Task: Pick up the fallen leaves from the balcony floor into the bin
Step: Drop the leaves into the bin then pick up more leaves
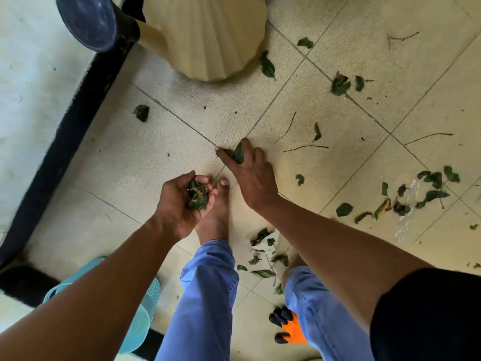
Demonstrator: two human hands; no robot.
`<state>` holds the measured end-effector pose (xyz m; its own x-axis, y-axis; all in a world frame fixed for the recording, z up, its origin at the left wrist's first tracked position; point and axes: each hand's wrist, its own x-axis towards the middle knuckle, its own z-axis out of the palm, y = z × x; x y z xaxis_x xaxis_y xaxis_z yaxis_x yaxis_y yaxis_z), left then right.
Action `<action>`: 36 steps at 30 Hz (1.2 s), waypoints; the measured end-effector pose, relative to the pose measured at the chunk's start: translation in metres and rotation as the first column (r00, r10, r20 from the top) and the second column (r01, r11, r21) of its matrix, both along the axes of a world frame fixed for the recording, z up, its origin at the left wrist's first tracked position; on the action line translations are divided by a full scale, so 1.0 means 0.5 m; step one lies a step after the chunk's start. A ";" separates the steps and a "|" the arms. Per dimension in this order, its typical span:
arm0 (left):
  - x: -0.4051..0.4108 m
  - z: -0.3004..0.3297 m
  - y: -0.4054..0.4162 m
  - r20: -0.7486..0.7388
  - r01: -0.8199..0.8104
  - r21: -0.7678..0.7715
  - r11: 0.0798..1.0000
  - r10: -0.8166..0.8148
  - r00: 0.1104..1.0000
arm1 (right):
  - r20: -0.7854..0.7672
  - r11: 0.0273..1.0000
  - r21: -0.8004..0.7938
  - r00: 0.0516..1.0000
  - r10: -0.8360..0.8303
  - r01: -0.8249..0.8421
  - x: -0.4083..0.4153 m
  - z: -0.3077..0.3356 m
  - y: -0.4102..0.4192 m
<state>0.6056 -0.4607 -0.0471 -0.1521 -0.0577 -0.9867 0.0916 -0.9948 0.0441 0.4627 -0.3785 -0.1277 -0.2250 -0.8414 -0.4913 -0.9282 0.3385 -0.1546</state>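
Observation:
My left hand [179, 201] is cupped around a bunch of green and brown leaves [197, 194], held just above my bare foot. My right hand [250, 170] reaches down to the tiled floor and pinches a single green leaf [238, 152] between its fingers. Several fallen leaves lie scattered on the floor: a cluster at the right [426, 194], a pair further back [341, 84], one beside the pot [268, 65], one at the left [141, 112], and some between my legs [263, 254]. A light blue bin [141, 316] stands at the lower left, partly hidden by my left arm.
A cream ribbed pot [208, 35] stands at the top centre, next to a dark blue round object [88, 20]. A black edge [78, 121] borders the floor on the left. Thin twigs [304, 147] lie by my right hand. An orange and black glove [289, 327] lies near my right leg.

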 end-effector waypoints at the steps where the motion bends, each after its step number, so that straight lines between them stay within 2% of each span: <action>1: 0.002 -0.001 -0.002 0.000 0.004 -0.009 1.000 -0.004 1.000 | -0.004 0.999 0.009 0.999 0.039 -0.039 -0.001 0.001 -0.002; 4: 0.008 0.005 -0.005 -0.006 0.000 -0.020 1.000 0.000 1.000 | -0.016 0.990 0.019 0.990 0.137 -0.136 -0.005 0.004 -0.007; 10: 0.014 0.006 -0.002 -0.007 -0.001 -0.008 1.000 0.001 1.000 | -0.044 0.945 -0.077 0.948 0.315 -0.318 -0.020 -0.014 -0.001; 15: 0.020 0.004 0.007 -0.014 -0.008 0.002 1.000 0.008 1.000 | 0.030 0.917 -0.176 0.929 0.369 -0.358 -0.050 -0.025 0.010; 17: 0.022 0.003 0.010 -0.014 -0.015 -0.001 1.000 0.015 1.000 | 0.109 0.936 -0.196 0.942 0.317 -0.292 -0.055 -0.030 0.009; 20: 0.024 0.003 0.018 -0.023 -0.030 -0.004 1.000 0.030 0.999 | 0.262 0.979 -0.200 0.961 0.084 -0.031 -0.060 -0.043 0.012; 22: 0.024 0.001 0.022 -0.036 -0.051 -0.002 0.999 0.051 0.998 | 0.350 0.970 -0.187 0.933 -0.085 0.158 -0.061 -0.038 0.014; 25: 0.017 0.007 0.026 -0.057 -0.101 0.003 0.995 0.101 0.993 | 0.469 0.889 -0.196 0.836 -0.285 0.413 -0.055 0.026 0.009; 28: 0.003 0.018 0.023 -0.100 -0.183 0.013 0.983 0.184 0.978 | 0.587 0.777 -0.274 0.739 -0.331 0.566 -0.042 0.134 0.004; 30: -0.013 0.028 0.022 -0.112 -0.200 -0.001 0.980 0.199 0.974 | 0.648 0.727 -0.277 0.680 -0.341 0.629 -0.030 0.206 0.005; 33: -0.046 0.049 0.024 -0.170 -0.150 -0.028 0.988 0.143 0.975 | 0.695 0.724 -0.247 0.639 -0.331 0.644 -0.008 0.275 0.013; 34: -0.060 0.057 0.025 -0.200 -0.133 -0.019 0.991 0.127 0.972 | 0.684 0.739 -0.259 0.658 -0.314 0.622 -0.001 0.286 0.016; 36: -0.085 0.073 0.026 -0.236 -0.100 0.000 0.995 0.097 0.967 | 0.563 0.789 -0.344 0.785 -0.260 0.508 0.007 0.294 0.021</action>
<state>0.5632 -0.4478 -0.0106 -0.3727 -0.0950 -0.9231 0.1980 -0.9800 0.0209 0.4660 -0.3678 0.0193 -0.4300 -0.8790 -0.2061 -0.5012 0.4223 -0.7553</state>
